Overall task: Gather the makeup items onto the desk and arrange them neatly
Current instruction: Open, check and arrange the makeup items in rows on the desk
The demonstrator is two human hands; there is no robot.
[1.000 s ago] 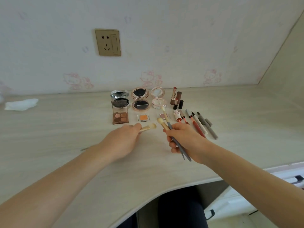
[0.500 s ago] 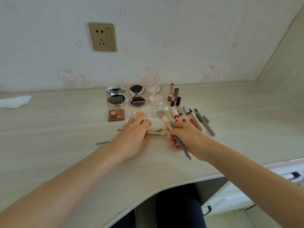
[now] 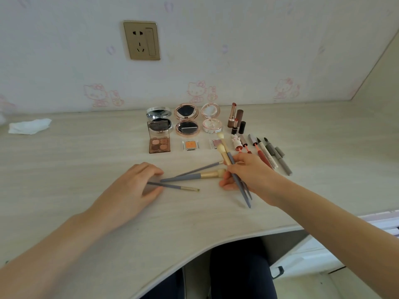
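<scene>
Three grey-handled makeup brushes fan out on the desk [image 3: 323, 190]: a long thin brush [image 3: 200, 168], a thick brush with a gold ferrule [image 3: 194, 175] and a small thin brush [image 3: 179, 187]. My left hand [image 3: 136, 188] lies over their handle ends, fingers curled, and pinches the small thin brush. My right hand [image 3: 248, 175] grips two cream-tipped brushes [image 3: 225, 152], tips pointing away, handles sticking out toward me. Behind stand three open compacts [image 3: 186, 120], an eyeshadow palette [image 3: 159, 143], two small pans [image 3: 190, 145], lipsticks [image 3: 236, 119] and a row of pens [image 3: 267, 154].
A crumpled white tissue [image 3: 30, 126] lies at the far left of the desk. A gold wall socket [image 3: 141, 41] is on the wall behind. The desk's front edge curves inward above my legs, and white drawers [image 3: 313, 255] sit under its right side.
My left hand has drawn back to the left, and the gold-ferrule brush it held now lies on the desk beside two thin brushes. My right hand still holds its two brushes.
</scene>
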